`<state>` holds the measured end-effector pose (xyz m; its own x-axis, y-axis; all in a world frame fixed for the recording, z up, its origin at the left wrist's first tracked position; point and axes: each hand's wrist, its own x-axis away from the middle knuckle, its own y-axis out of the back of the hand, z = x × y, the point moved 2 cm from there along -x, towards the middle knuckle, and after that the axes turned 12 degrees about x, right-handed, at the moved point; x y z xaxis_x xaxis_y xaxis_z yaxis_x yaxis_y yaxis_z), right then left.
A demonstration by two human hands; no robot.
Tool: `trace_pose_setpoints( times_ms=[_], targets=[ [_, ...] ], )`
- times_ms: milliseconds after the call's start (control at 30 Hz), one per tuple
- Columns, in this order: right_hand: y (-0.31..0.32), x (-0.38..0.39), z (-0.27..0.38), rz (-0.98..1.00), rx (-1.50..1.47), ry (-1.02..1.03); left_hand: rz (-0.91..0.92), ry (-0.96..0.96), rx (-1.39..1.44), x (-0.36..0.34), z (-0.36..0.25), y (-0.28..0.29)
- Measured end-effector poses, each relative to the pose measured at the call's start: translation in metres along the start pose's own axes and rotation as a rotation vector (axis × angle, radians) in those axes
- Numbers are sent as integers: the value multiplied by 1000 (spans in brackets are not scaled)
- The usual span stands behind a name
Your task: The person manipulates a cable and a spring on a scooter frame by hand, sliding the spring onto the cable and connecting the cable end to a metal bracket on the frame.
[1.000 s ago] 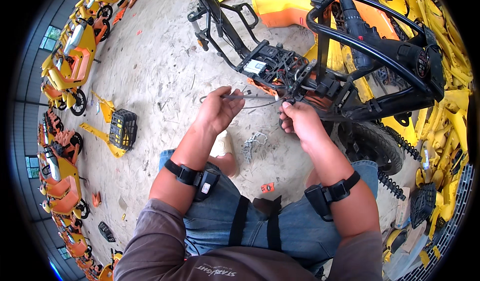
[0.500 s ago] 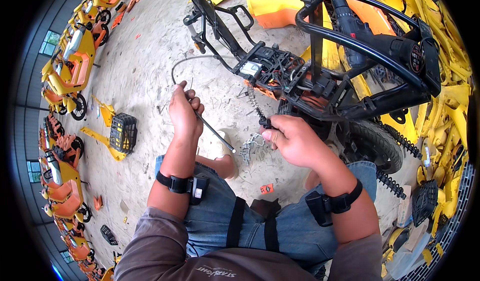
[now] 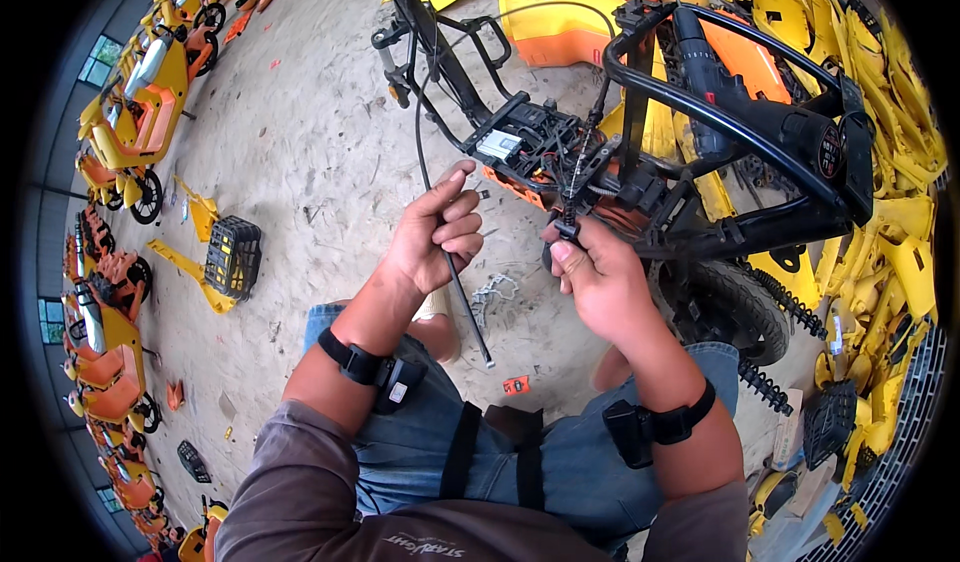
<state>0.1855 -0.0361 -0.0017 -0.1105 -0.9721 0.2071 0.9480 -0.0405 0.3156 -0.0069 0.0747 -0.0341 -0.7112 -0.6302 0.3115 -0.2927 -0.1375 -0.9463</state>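
Observation:
My left hand (image 3: 435,230) is closed around a thin black cable (image 3: 422,142). The cable's lower end hangs past my fist to a small pale tip above my knees; its upper part arcs over the stripped black scooter frame (image 3: 700,107). Between thumb and fingers, my right hand (image 3: 605,277) pinches a small black fitting (image 3: 566,230). A thin coiled spring (image 3: 577,167) rises from that fitting toward the frame. Right beside this hand are the frame's exposed wiring (image 3: 550,147) and a silver box (image 3: 498,145). My fingers partly hide the fitting.
A black cordless drill (image 3: 708,97) rests at the frame's rear section. Below sits the black rear wheel (image 3: 725,312), with black coil-spring shock absorbers (image 3: 765,387) beside it. Yellow panels (image 3: 880,292) are heaped at right. Yellow-orange scooters (image 3: 150,112) line the left; a black basket (image 3: 233,262) lies nearer.
My left hand has moved right and down with the cable, whose loop now reaches higher over the frame. My right hand has lifted the fitting slightly, up and to the right.

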Motion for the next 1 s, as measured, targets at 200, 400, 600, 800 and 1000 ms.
trace_pose_setpoints(
  times_ms=[200,400,600,800,1000],
  targets=[
    [-3,11,0,145,-163,-41,105,227,13,12,21,-6],
    [-5,8,-11,145,7,13,86,14,-109,11,18,-7],
    [-7,9,-6,361,-46,-29,20,133,-433,12,29,-15],
    [-5,-1,-21,365,-61,-70,31,263,-841,9,39,-16],
    [11,-3,-21,536,-248,-202,65,277,-949,1,44,-8]
  ],
)
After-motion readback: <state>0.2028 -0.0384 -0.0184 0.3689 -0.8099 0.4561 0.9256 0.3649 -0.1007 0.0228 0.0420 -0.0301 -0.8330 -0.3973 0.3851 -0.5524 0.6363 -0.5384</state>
